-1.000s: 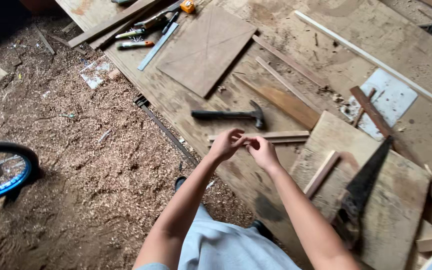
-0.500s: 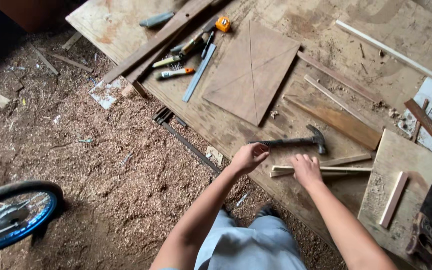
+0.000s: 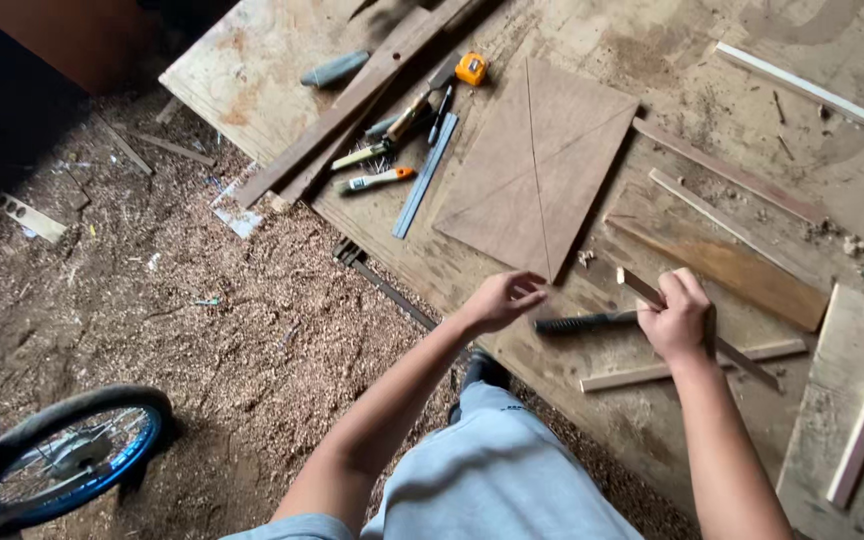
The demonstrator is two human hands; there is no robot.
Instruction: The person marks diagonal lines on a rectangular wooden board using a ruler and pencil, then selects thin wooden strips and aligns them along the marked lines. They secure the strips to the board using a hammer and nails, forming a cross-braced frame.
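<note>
**Right hand grips a wooden strip over the plywood floor**

While the person crouches at the near edge of the plywood sheet (image 3: 652, 40), the right hand (image 3: 679, 318) is closed in a fist around a thin wooden strip (image 3: 640, 287), whose upper end juts out up and to the left of the knuckles. Its lower end runs out below the hand toward the right. The left hand (image 3: 500, 300) hovers just beside it, fingers loosely curled and holding nothing, near the bottom corner of a brown board (image 3: 542, 160) marked with pencil diagonals. Between the two hands, the black handle of a hammer (image 3: 582, 323) lies flat on the sheet; its head is hidden behind the right hand. A pale slat (image 3: 692, 366) lies just below the right wrist.

Toward the far left edge of the sheet lie a metal ruler (image 3: 426, 175), a paintbrush (image 3: 377, 181) and a yellow tape measure (image 3: 470, 68). Off the sheet, sawdust covers the ground, and a blue-rimmed bicycle wheel (image 3: 62, 455) stands at the lower left.
</note>
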